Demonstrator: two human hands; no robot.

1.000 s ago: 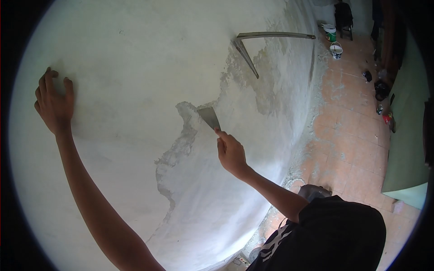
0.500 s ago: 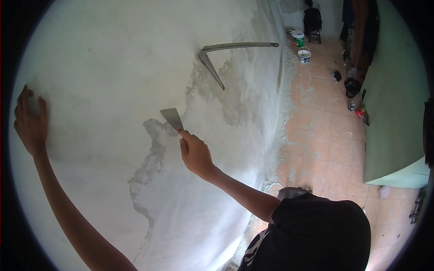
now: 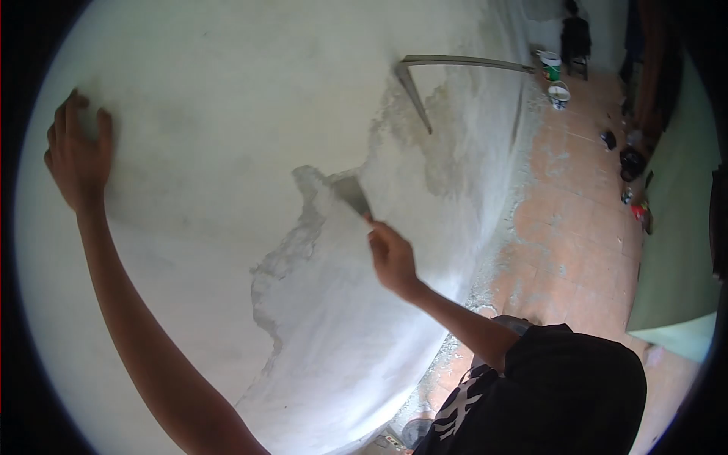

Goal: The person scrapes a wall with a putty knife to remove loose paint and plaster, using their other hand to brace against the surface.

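My left hand (image 3: 80, 155) rests against the pale wall (image 3: 197, 129) at the left, fingers spread, holding nothing. In my right hand (image 3: 393, 256) is a scraper (image 3: 351, 194), gripped by its handle, which is mostly hidden in my fingers. Its flat metal blade points up and left, over the edge of a rough grey patch (image 3: 307, 208) where the surface coat is broken. An angled metal bracket (image 3: 462, 61) sticks out from the wall above the scraper.
The tiled floor (image 3: 580, 220) runs along the wall at the right, with debris at the wall's base. Farther back are a green and white bucket (image 3: 551, 67), a smaller bucket (image 3: 559, 96) and a dark chair (image 3: 576, 38). A pale green panel (image 3: 675, 212) stands at the right.
The view has shifted, so wall, bracket and floor appear farther right. My right hand has moved the scraper slightly relative to the grey patch's upper edge. My left hand stays spread on the wall.
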